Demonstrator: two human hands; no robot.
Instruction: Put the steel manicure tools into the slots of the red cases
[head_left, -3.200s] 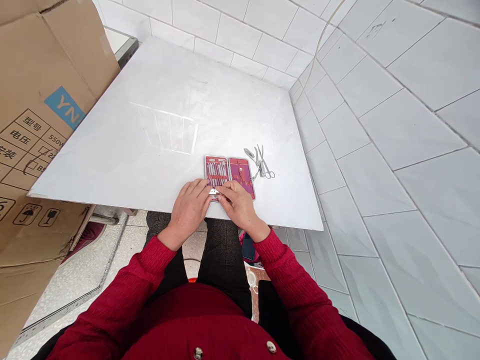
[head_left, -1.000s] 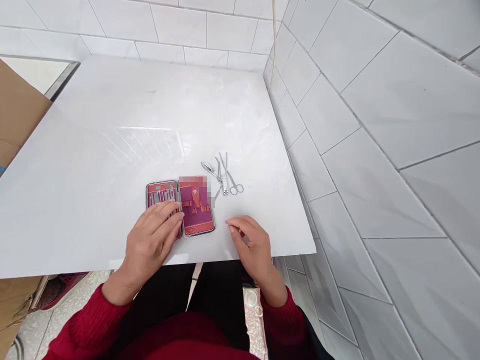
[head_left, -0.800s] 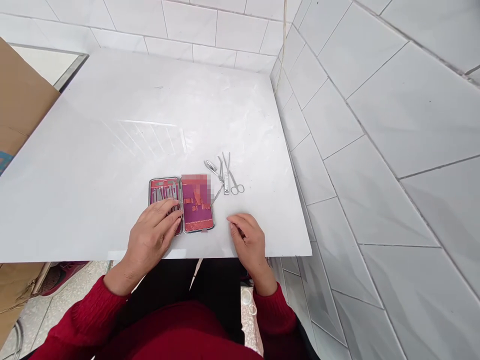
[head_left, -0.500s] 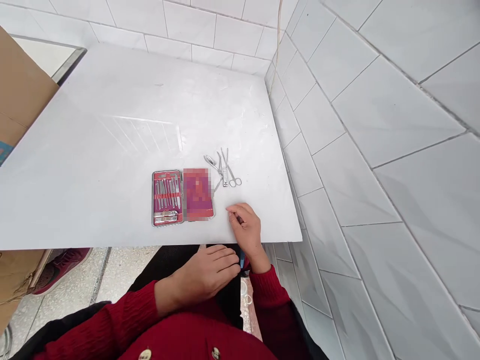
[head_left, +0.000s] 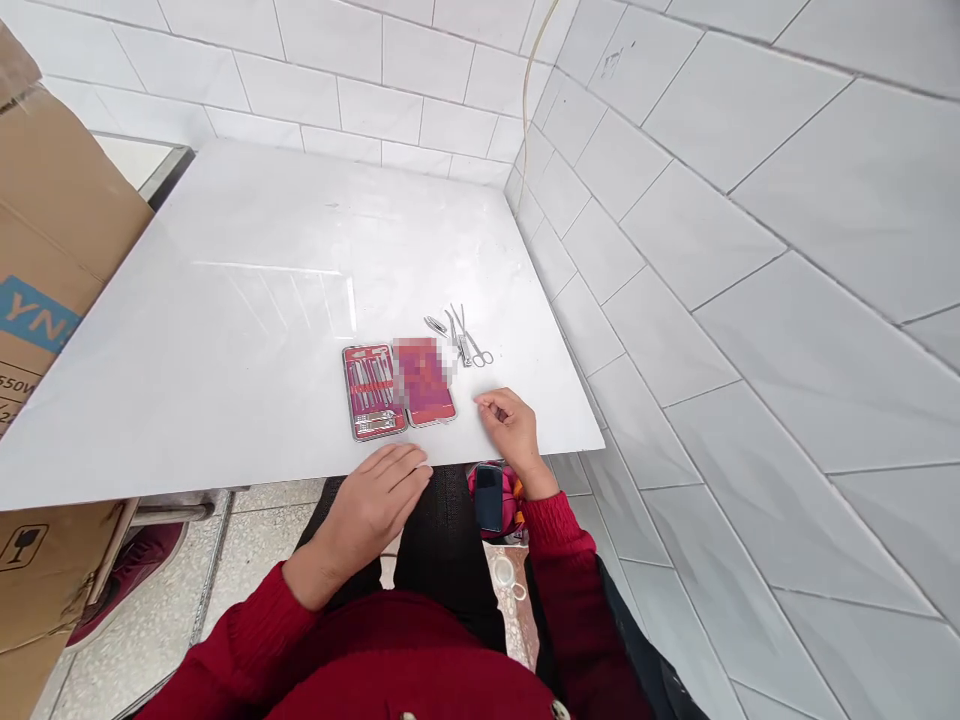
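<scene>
A manicure case (head_left: 412,418) is laid open near the front edge of the tabletop (head_left: 262,390), slim tools (head_left: 367,384) being strapped in its left half above nail clippers (head_left: 375,421). Loose metal tools (head_left: 463,351), scissors (head_left: 472,342) among them, are grouped at the case's 2 o'clock. At 6 o'clock the left hand (head_left: 381,493) is held flattened, nothing gripped. Between 3 and 4 o'clock the right hand (head_left: 511,425) is curled; whether anything is pinched cannot be told. A pause seems to be taken; for any loose tool to be lifted, a fine fingertip pinch would be called for.
</scene>
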